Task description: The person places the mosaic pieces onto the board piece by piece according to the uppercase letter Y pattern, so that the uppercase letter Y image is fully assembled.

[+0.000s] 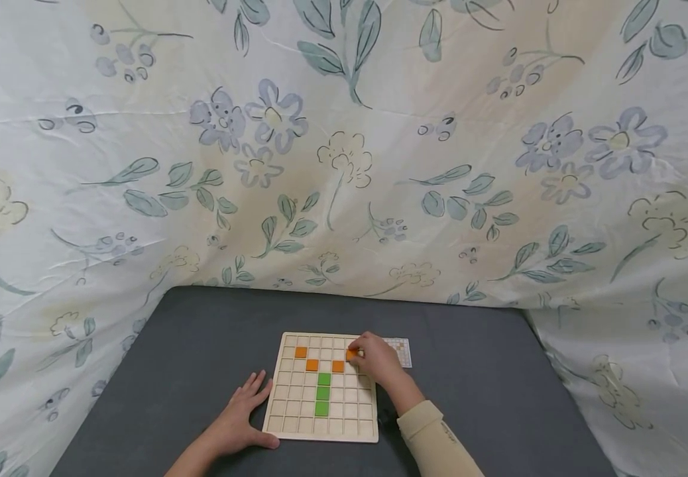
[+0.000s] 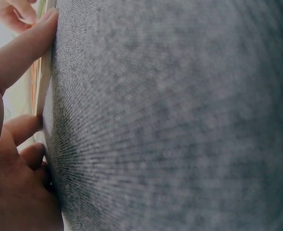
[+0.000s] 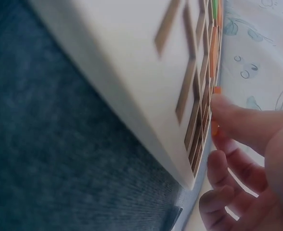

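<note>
A wooden grid board (image 1: 296, 427) lies on the dark table, with square recesses across it. Three green square tiles (image 1: 323, 392) form a column in its middle, and orange square tiles (image 1: 312, 365) sit in cells above them. My right hand (image 1: 378, 361) pinches an orange tile (image 3: 217, 90) between thumb and fingertips at the board's upper right; the fingers hide part of that tile. My left hand (image 1: 236, 414) lies at the board's left edge with fingers spread, thumb by the near left corner. In the left wrist view, thumb and fingers meet the board's side.
A small white card with a printed grid (image 1: 405, 352) lies just beyond the board's right side, partly behind my right hand. Floral cloth (image 1: 344, 199) hangs behind and at both sides of the dark table (image 1: 213, 331).
</note>
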`<state>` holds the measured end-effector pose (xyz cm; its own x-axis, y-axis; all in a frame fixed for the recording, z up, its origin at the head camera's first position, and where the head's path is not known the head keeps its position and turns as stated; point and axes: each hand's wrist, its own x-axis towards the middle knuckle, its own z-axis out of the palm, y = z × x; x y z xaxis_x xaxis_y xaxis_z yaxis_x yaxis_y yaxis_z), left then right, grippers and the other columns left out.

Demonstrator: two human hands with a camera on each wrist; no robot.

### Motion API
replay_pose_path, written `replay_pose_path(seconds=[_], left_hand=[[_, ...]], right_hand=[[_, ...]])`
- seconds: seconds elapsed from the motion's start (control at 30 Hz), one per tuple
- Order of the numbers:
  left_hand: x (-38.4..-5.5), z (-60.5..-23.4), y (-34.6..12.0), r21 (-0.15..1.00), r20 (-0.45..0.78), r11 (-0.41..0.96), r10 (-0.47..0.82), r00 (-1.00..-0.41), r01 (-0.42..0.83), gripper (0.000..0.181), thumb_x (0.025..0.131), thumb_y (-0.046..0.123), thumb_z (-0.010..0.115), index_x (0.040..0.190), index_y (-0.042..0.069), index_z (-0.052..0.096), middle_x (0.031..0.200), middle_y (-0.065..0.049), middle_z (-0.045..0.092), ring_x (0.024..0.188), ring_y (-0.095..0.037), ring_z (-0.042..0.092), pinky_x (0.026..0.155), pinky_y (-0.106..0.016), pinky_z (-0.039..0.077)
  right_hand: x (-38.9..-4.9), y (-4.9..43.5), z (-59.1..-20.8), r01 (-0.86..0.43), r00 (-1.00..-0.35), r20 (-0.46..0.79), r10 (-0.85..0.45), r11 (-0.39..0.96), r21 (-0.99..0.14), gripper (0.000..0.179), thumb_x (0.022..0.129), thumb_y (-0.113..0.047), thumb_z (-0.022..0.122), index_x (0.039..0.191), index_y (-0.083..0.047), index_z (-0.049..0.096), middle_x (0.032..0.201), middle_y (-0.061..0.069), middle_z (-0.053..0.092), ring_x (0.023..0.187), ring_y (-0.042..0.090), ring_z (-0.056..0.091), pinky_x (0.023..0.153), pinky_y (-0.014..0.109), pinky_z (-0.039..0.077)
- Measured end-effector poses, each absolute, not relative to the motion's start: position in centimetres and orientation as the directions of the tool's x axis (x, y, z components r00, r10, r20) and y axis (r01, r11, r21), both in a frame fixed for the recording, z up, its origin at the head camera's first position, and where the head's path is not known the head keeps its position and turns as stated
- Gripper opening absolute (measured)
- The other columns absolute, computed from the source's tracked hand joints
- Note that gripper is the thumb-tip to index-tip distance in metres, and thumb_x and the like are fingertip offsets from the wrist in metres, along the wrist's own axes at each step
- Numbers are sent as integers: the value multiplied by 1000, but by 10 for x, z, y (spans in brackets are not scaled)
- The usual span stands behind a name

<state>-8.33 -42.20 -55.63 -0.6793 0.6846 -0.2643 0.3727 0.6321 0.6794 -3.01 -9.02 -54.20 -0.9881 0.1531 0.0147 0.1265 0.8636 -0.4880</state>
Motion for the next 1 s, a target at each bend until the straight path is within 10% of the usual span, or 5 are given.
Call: replay_pose_path(seconds=[1.0], left_hand=[[-84, -558, -427, 685, -274, 628, 693, -667, 370, 120, 63, 51, 92, 157, 4, 34, 168, -21, 16, 155, -46, 2, 120, -69, 6]], right_hand=[[3, -81, -516, 71, -984, 112, 141, 874, -480, 33, 94, -33, 72, 121, -15, 73, 110, 3, 66, 80, 11, 59, 61, 28, 48]])
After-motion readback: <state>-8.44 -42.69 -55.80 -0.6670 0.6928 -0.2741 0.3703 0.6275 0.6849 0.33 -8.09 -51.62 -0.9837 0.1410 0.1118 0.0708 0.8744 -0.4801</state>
